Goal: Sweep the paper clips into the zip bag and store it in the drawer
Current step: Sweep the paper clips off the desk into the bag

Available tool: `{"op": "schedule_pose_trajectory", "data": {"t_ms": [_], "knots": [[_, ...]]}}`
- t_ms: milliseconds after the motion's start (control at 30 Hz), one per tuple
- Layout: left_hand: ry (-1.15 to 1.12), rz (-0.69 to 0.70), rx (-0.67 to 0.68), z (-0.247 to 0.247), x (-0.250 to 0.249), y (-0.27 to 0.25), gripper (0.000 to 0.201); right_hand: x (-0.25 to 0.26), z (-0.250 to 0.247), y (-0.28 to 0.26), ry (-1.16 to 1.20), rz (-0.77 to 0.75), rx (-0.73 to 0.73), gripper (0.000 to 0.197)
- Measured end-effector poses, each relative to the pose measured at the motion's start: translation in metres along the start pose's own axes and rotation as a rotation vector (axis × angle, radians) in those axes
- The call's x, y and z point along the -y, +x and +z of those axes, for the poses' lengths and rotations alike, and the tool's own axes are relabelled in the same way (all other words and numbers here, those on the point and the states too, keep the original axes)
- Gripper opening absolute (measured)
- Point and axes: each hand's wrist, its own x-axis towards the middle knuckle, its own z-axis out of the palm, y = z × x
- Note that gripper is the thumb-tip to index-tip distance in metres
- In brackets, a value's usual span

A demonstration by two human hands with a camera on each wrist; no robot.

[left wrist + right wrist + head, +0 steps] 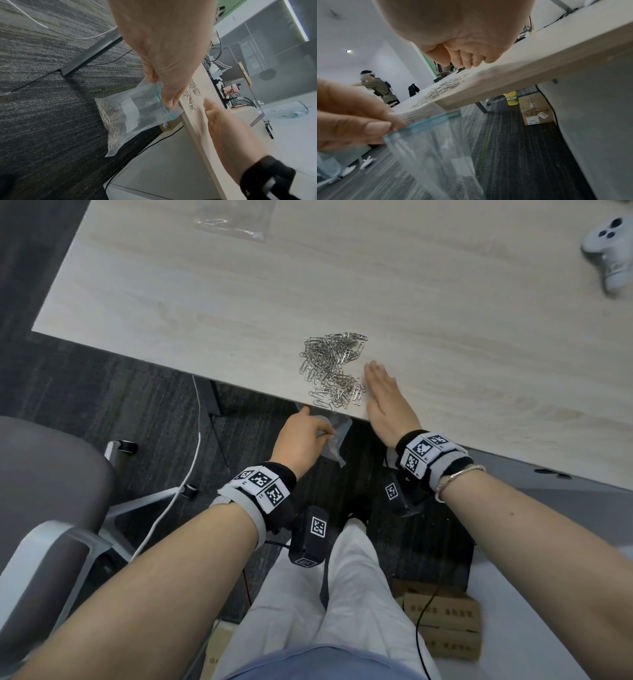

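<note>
Our left hand (301, 440) pinches the clear blue-zipped plastic bag (135, 116) under the table edge (260, 392); our flat right hand (383, 402), fingers together, flanks the silver wire paper clips (334, 369).

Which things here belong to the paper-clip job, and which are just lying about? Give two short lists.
Belong to the job:
paper clips heaped at the table edge
zip bag, pinched by the left hand
right hand, flat beside the clips

Just lying about:
game controller
crumpled clear plastic
office chair
cardboard boxes
</note>
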Motion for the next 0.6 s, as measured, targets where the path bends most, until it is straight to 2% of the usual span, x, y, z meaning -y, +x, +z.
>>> {"op": "schedule_pose_trajectory", "data": {"t_ms": [200,600], "knots": [[-0.045,0.003,-0.01,0.008,-0.003,0.0,0.018,-0.009,0.001,-0.01,-0.157,-0.025,0.077,0.056],[-0.009,0.028,-0.017,0.008,-0.003,0.001,0.019,0.002,0.021,-0.028,-0.161,-0.214,0.133,0.065]]}}
